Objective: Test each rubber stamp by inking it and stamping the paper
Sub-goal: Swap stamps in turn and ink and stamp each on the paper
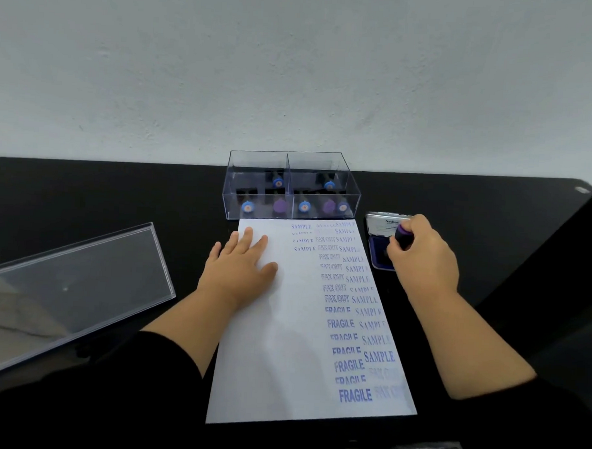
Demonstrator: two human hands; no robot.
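A white paper sheet (282,342) lies on the black table, its right side covered with blue SAMPLE, FAX OUT and FRAGILE prints. My left hand (240,269) lies flat on the sheet's upper left corner, fingers straight. My right hand (422,257) grips a rubber stamp with a purple-topped dark handle (402,236) and holds it down on the open blue ink pad (378,253) to the right of the paper. The stamp's face is hidden by my fingers.
A clear plastic box (291,186) with a divider stands behind the paper and holds several stamps with blue or purple tops. Its clear lid (71,282) lies at the left. The ink pad's silver lid (386,221) stands open behind the pad. A grey wall runs behind the table.
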